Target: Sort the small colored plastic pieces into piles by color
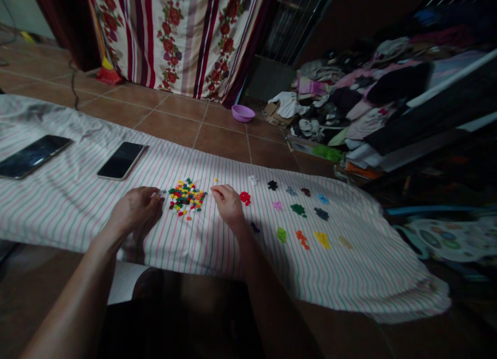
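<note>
Striped cloth [349, 284] runs across mid-frame; flowered curtain [174, 43] up top, purple bowl [243, 114] upper centre, clothes heap [353, 85] upper right. Tablet [33, 156] and phone [122, 161] at left. Mixed small pieces [188, 198] lie between both hands. Left hand [135, 208]: fingers curled, grip can't be told. Right hand [230, 205]: fingertips together, contents unclear; sorted piles [298, 209] right of it.
</note>
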`<move>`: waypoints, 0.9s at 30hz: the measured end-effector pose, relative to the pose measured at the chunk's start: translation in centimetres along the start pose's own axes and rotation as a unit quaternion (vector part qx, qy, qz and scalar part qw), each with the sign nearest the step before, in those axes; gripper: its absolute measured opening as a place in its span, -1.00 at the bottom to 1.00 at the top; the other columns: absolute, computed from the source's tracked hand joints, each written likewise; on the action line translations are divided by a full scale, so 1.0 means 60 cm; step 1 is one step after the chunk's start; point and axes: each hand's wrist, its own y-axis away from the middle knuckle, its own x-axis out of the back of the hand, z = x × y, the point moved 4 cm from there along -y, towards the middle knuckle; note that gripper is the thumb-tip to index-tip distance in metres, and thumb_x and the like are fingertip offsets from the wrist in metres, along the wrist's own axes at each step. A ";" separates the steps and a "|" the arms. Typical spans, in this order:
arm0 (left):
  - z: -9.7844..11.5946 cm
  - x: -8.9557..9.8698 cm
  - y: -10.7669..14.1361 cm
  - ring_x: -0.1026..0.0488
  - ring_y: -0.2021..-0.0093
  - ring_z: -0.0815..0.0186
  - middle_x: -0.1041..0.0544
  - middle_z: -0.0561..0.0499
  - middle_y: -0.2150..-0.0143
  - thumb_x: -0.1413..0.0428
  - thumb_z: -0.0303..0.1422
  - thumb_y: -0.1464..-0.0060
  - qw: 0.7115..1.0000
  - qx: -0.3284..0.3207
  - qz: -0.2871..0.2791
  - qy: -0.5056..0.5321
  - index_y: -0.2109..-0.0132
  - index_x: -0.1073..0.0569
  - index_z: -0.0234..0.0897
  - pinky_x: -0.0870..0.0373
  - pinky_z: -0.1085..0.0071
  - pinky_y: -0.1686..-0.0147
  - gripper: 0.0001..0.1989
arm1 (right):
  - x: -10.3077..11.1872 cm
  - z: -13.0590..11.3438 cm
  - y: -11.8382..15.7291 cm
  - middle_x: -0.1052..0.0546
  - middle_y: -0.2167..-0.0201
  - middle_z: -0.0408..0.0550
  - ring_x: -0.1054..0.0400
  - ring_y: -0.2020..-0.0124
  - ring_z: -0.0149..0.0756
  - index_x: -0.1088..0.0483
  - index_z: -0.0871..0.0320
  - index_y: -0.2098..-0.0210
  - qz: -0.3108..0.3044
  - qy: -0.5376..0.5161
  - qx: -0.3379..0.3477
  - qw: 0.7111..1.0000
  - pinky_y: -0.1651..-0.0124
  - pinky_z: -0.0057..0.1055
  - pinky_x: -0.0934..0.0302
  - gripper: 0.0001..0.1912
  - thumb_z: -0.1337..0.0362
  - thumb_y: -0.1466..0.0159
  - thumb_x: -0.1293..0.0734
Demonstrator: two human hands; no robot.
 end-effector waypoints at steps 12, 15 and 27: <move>0.000 0.000 0.001 -0.58 0.08 0.05 -0.64 -0.21 0.06 0.16 -0.11 -0.20 1.000 0.011 0.006 0.001 0.02 -0.57 -0.24 -0.46 0.26 0.15 -0.49 | 0.026 0.006 0.011 -0.56 0.18 -0.01 -0.46 0.14 -0.28 -0.55 0.10 0.18 -0.023 -0.018 0.020 0.999 0.03 -0.37 -0.36 -0.74 0.41 -0.29 -0.24; 0.003 0.001 0.001 -0.58 0.09 0.03 -0.63 -0.24 0.07 0.17 -0.12 -0.20 1.000 0.013 0.002 -0.001 0.03 -0.57 -0.26 -0.46 0.24 0.17 -0.48 | 0.039 0.008 0.014 -0.57 0.21 -0.01 -0.46 0.13 -0.27 -0.55 0.10 0.20 -0.018 -0.012 0.027 0.999 0.01 -0.36 -0.35 -0.75 0.40 -0.30 -0.23; 0.023 0.017 0.008 -0.56 0.08 0.09 -0.60 -0.18 0.00 0.17 -0.15 -0.23 0.998 0.033 -0.045 -0.028 -0.05 -0.52 -0.36 -0.40 0.36 0.18 -0.48 | 0.078 0.044 0.030 -0.57 0.16 0.03 -0.47 0.12 -0.24 -0.50 0.13 0.10 -0.004 -0.016 -0.017 1.000 -0.01 -0.31 -0.35 -0.73 0.33 -0.29 -0.22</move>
